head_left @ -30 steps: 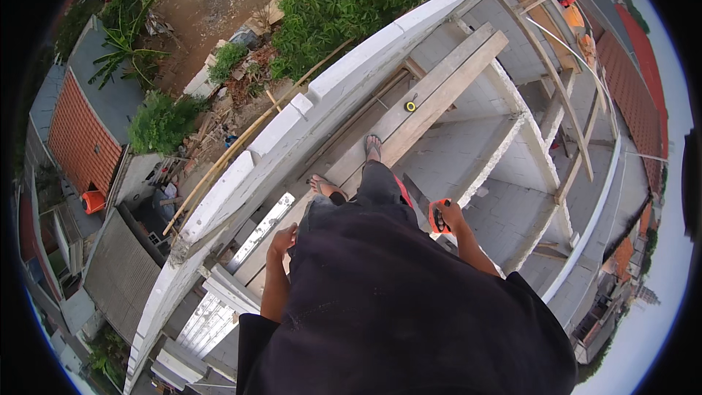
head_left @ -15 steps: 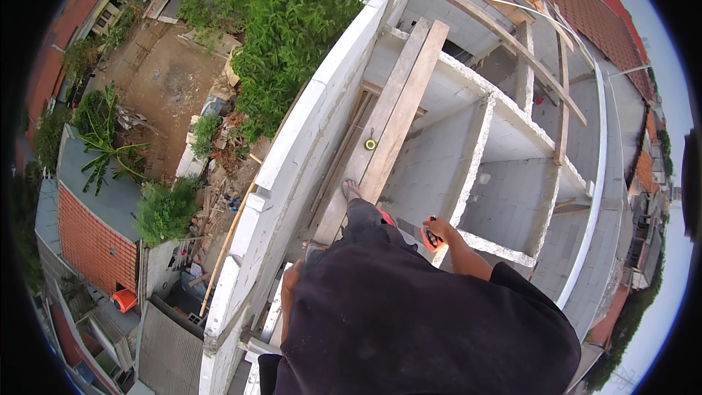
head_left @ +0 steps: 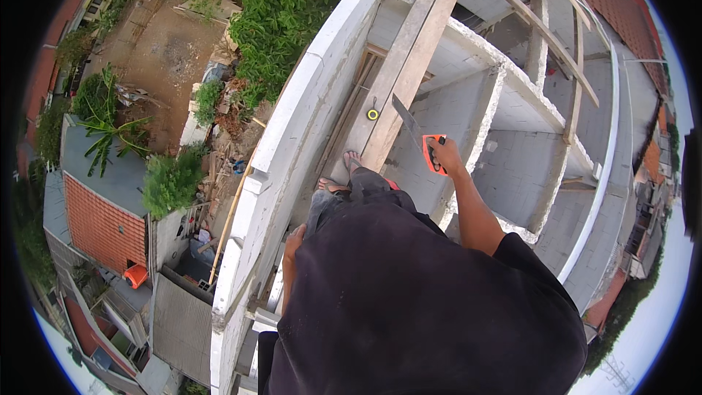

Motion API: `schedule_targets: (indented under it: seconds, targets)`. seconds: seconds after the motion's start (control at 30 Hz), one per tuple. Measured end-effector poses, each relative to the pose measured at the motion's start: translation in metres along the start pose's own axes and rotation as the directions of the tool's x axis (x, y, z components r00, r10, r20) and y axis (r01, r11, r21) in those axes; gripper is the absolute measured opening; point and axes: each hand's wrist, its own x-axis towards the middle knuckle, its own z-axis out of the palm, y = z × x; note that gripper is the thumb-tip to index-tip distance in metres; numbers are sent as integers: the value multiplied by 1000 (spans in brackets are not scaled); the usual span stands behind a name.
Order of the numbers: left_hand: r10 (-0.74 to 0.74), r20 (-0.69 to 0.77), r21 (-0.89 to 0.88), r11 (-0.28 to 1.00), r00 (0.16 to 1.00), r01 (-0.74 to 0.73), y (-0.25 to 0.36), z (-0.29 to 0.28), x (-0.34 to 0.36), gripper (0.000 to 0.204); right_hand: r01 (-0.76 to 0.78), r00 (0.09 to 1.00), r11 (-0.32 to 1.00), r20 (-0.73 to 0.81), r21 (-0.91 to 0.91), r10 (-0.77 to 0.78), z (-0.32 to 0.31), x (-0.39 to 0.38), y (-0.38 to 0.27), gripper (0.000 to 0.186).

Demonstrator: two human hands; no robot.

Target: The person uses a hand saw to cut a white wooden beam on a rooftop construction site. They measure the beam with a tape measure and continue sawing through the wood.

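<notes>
Saw: one handsaw with an orange handle and a grey metal blade (head_left: 411,121), hanging out in front at the person's right side; its blade is pointing forward and leftward, its tip overlapping the planks in view; contact with them is not discernible.
Right hand: one bare right hand (head_left: 444,155), closing its fingers around the orange handle.
Left hand: one bare left hand (head_left: 294,243), hanging low beside the hip; its inner side is turning away, so whether it is holding anything cannot be told.
Planks: two long weathered wooden planks (head_left: 424,51), lying side by side and bridging the block walls.
Feet: two feet in flip-flops (head_left: 352,159), standing on the planks.
Round item: one small yellow-and-black disc with a dark strap (head_left: 373,114), resting on the planks just ahead of the feet, in the walking line.
Left obstacle: one tall white-topped masonry wall (head_left: 292,106), running along the planks.
Right obstacle: several grey block partition walls with rough white tops (head_left: 486,106), enclosing deep openings; full count unclear.
Timbers: at least two long brown wooden beams (head_left: 530,18), crossing above the partitions.
Pipe: one long white pipe (head_left: 601,153), curving along the right.
Beyond the wall: one large leafy green tree (head_left: 300,7), one orange tiled roof (head_left: 102,219) and one orange container (head_left: 136,275), all sitting lower down.
Clothing: one loose black shirt (head_left: 424,300), covering the lower middle view.
</notes>
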Motion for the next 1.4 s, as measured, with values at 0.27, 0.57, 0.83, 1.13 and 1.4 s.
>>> schedule_targets:
  seconds: [0.27,0.57,0.83,1.13,1.4]
  targets:
    - [-489,252,-416,724,835,550,39,-21,37,68,9,988,996,-154,94,6,2,-76,51,26]
    - [-566,269,-406,667,779,625,108,-24,69,68,-193,975,980,-108,40,196,-19,-15,32,28]
    - [-358,10,-268,898,933,348,168,32,133,62,-194,976,970,76,-144,206,-84,114,-34,35]
    - [-559,176,-503,656,810,562,232,13,145,65,-185,980,961,30,-206,195,-101,141,-51,34]
    - [-548,139,-528,664,825,530,194,7,149,61,-234,971,944,-112,-233,213,-108,107,-4,37]
